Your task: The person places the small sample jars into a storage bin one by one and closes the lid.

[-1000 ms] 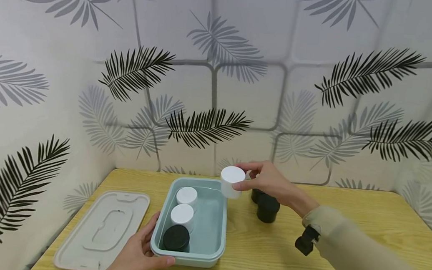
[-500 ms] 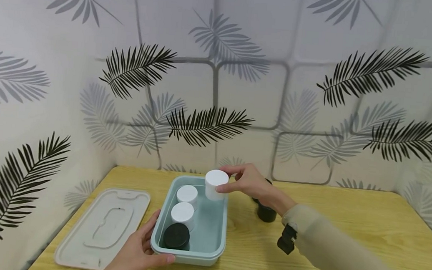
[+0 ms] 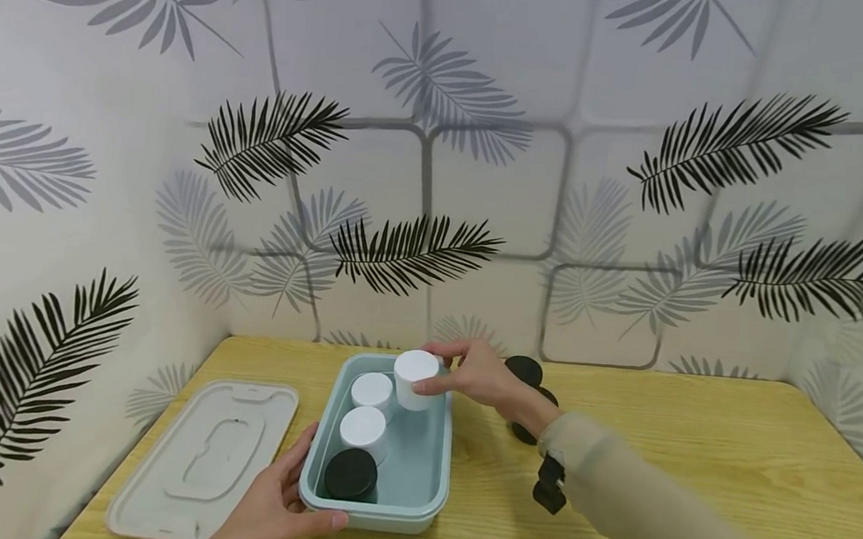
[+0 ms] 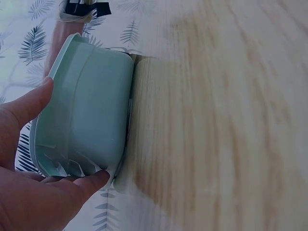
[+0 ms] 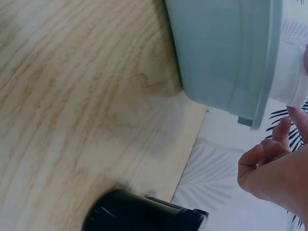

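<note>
- A white jar [image 3: 415, 379] is pinched by its top between the thumb and fingers of the right hand [image 3: 478, 375], over the far end of a pale green tub [image 3: 430, 503], its base below the tub's rim.
- From the right wrist camera, the jar [image 5: 291, 82] shows as a white side past the tub's [image 5: 226, 53] rim, with curled fingertips [image 5: 269, 149] beside it.
- Inside the tub, along its left wall, stand three more jars: a white one [image 3: 373, 391] just left of the held jar, a second white one [image 3: 363, 430] in the middle and a black-lidded one [image 3: 350, 473] at the near end.
- The left hand [image 3: 275, 511] grips the tub's near left corner, thumb along the front wall and fingers up the left side; the left wrist camera shows the thumb and fingers of that hand [image 4: 33, 159] wrapped around the tub [image 4: 86, 115].
- Right of the tub, two black jars [image 3: 529, 385] stand on the wooden tabletop [image 3: 689, 454], partly hidden behind the right forearm.
- One black jar [image 5: 144, 214] shows close up in the right wrist view.
- Left of the tub, a pale grey lid [image 3: 204, 458] lies flat on the tabletop, apart from the tub.
</note>
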Tool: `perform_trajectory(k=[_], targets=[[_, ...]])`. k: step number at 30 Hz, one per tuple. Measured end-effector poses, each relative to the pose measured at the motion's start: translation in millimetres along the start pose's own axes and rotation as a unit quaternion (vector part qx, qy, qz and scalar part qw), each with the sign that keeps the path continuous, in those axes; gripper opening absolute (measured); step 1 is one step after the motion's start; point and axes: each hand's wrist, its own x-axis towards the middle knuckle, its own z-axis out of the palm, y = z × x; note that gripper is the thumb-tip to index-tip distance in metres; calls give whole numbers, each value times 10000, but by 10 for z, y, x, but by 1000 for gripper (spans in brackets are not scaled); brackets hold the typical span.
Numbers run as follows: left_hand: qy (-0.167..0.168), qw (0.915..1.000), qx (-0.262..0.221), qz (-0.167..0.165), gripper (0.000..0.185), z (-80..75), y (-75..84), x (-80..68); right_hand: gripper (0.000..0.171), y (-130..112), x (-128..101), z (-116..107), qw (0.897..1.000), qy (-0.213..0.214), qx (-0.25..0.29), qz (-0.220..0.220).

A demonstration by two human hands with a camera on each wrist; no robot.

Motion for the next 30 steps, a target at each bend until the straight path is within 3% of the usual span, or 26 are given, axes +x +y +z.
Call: perform_trajectory(k=[8,16,30], targets=[[-18,10000,16,-68,114,-9,-12,10,59,98,34,87,9997,157,-173,102],[-87,9999,-78,33,115,-13,-14,3,62,151,11,145,9978,321,-328,469],[-110,9998,-111,120,115,-11,0,-6,60,189,27,204,9971,344,-503,456]])
